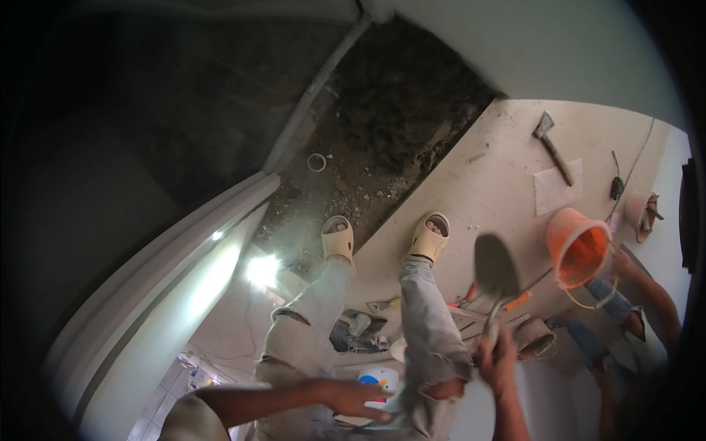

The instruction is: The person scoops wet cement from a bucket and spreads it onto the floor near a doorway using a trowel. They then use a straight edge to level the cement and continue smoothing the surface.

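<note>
My right hand (496, 360) grips a trowel by its handle, with the broad grey blade (496, 264) raised in front of me. My left hand (357, 400) is stretched out low in the view with its fingers apart, over a white container (379, 375) with coloured shapes on it. Just right of the blade, an orange bucket (581, 257) with a pale handle is tipped so its inside shows, beside the bare arm (654, 294) of another person. My feet in cream sandals (426, 239) stand either side of the pit's edge.
A dirt pit (368, 184) with rubble and a ring lies ahead. An axe (555, 151) rests on the pale floor (456, 206). A dark bucket (533, 334) and scattered tools (357, 331) are near my legs. A white frame (162, 294) and bright light (262, 270) are at left.
</note>
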Available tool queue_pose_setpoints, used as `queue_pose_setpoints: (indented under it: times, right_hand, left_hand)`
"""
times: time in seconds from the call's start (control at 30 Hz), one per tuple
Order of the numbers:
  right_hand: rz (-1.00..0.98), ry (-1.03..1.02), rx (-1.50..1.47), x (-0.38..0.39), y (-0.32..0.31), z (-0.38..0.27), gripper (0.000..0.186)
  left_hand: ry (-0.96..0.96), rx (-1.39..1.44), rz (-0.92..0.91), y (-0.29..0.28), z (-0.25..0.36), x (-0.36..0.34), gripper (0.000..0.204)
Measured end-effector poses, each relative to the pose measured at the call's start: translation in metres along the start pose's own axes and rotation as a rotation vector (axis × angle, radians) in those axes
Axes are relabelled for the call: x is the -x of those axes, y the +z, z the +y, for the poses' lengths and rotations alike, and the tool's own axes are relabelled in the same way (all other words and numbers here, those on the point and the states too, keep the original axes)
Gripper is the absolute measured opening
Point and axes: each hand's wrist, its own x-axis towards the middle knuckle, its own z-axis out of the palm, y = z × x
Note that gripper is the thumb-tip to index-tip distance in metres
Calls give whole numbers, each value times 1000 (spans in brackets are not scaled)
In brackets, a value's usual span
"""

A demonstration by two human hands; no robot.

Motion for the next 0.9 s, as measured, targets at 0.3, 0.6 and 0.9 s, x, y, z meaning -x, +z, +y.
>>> queue_pose_setpoints:
  times: [0.3, 0.6, 0.9]
  right_hand:
    - [280, -399, 457, -280, 37, -24, 27]
    - [70, -354, 405, -367, 81, -28, 43]
    - [-134, -303, 274, -356, 94, -65, 48]
  left_hand:
    - [-104, -1070, 744, -133, 17, 28, 78]
    - [-56, -1214, 1040, -146, 16, 51, 75]
    - [138, -1397, 1145, -156, 6, 36, 77]
